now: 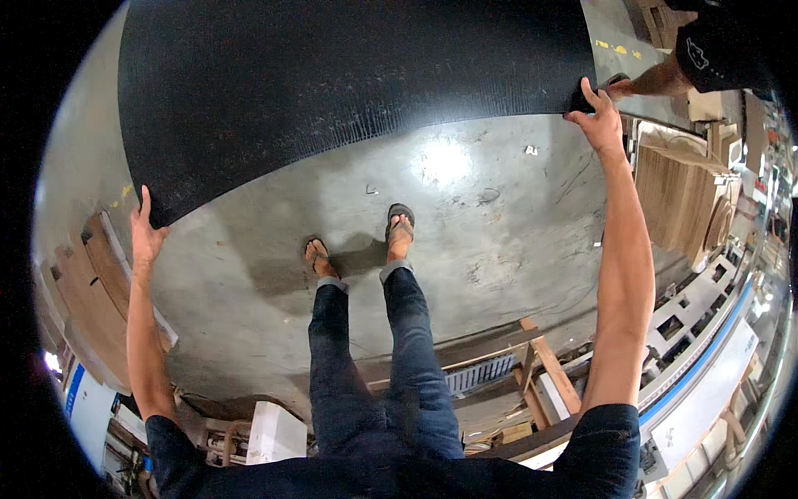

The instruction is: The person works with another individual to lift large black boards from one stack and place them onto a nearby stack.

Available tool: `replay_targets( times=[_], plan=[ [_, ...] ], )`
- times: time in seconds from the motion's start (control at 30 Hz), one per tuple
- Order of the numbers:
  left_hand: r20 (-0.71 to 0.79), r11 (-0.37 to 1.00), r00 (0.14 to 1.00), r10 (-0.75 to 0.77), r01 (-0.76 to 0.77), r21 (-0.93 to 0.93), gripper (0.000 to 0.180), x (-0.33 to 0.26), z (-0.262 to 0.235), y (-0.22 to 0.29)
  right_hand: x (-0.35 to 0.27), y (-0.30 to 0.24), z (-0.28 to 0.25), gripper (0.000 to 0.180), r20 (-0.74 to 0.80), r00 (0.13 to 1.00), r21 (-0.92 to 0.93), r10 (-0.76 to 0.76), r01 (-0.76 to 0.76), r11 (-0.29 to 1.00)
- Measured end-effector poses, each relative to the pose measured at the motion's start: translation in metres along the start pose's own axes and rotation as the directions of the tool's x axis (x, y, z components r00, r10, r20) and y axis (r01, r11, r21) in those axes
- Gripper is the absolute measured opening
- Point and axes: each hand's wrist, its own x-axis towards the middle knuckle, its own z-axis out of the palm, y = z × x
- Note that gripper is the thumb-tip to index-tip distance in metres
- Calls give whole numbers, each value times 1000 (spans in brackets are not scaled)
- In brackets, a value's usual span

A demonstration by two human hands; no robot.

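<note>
A large black sheet [357,71] with a scuffed near edge stretches between my arms and runs out past the top of the view. My left hand [147,229] grips its near left corner, thumb on the upper face. At the near right corner, my right hand [598,116] pinches the edge with the thumb laid over the top. The fingers beneath the sheet are partly hidden on both sides. Between the two corners the near edge curves, held up off the floor.
Grey concrete floor [499,241] carries small scraps. Another person's leg [657,77] stands by the right corner. Stacked cardboard [677,195] sits at right, flattened cardboard [104,287] at left. Behind me are a wooden frame [549,374] and a white box [276,432].
</note>
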Motion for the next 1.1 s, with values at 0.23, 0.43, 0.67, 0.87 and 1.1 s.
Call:
replay_targets(
  times=[0.23, 0.43, 0.67, 0.87, 1.1],
  plan=[
    [-69, 996, 997, 25, -19, 93, 101, -4, 6, 8, -10, 1, 14, 71, -119, 985, -222, -127, 99, 970],
    [-100, 989, 991, 84, -70, 132, 96, -1, 9, -2, -8, 18, 25, 68, -192, 973, -231, -131, 85, 969],
    [-158, 980, 972, 176, -159, 118, 91, -10, 10, 1, -11, 20, 30, 63, -232, 965, -208, -124, 76, 975],
    [-125, 993, 985, 120, -117, 28, 87, -14, 2, 20, -10, 15, 19, 64, -231, 973, -32, 7, -15, 999],
    [-39, 999, 999, 19, -20, -48, 86, -4, -1, 1, -6, -4, 5, 61, -91, 994, 33, 64, -61, 998]
  ],
)
